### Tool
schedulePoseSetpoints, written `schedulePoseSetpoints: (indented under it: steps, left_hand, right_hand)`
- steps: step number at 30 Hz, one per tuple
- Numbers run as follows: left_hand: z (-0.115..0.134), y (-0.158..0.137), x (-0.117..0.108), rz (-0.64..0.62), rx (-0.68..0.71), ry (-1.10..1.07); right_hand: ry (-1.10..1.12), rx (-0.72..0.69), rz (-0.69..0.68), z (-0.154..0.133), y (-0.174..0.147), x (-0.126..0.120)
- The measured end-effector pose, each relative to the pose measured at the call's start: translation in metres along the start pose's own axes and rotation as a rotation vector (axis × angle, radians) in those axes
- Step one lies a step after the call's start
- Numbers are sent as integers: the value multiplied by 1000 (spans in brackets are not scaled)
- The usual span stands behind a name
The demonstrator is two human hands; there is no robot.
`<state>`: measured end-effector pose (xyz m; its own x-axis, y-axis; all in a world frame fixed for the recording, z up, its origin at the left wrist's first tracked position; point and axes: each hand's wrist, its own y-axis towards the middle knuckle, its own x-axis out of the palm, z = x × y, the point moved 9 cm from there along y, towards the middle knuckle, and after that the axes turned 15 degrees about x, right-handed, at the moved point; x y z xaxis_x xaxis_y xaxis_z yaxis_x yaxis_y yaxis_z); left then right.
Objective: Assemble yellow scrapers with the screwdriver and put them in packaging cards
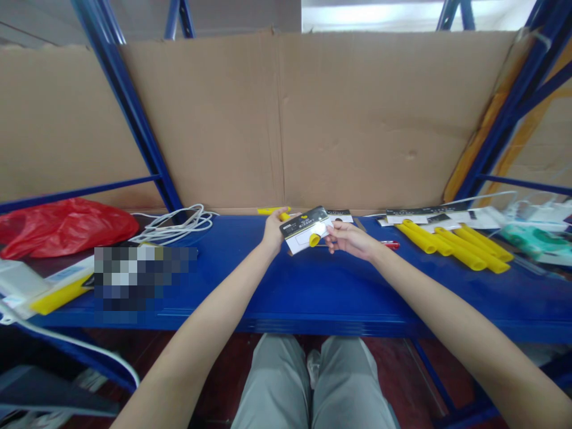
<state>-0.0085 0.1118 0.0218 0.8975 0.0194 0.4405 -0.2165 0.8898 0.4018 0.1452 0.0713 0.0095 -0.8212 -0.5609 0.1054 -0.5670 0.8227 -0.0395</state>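
Note:
Above the middle of the blue table, a black-and-white printed card (298,241) is held tilted between my two hands. My left hand (273,231) is closed on its left edge, and something yellow shows beside those fingers. At the right edge, my right hand (347,238) pinches the card between thumb and fingers. A yellow round end (314,240) sticks out at the card's front, close to the right fingertips; how it joins the card I cannot tell. Behind my right hand lies another black-and-white card (340,215), partly covered. A red object (390,245) lies just right of that wrist.
Several yellow tubes (465,249) lie at the right beside more printed cards (404,215). On the left are a red plastic bag (71,226), a coiled white cable (192,225) and a blurred-out item (134,280). Cardboard (277,119) walls the back between blue posts.

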Motion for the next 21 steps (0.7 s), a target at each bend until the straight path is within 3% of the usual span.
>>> schedulePoseSetpoints:
  steps: [5, 12, 21]
  left_hand:
    - [-6, 3, -4, 55, -68, -85]
    - [-20, -6, 9, 1, -373, -223]
    - [-40, 10, 1, 38, -356, -270]
  right_hand:
    - [14, -16, -28, 1, 1, 7]
    - [23, 1, -65, 3, 2, 14]
    - [16, 43, -88, 8, 2, 16]
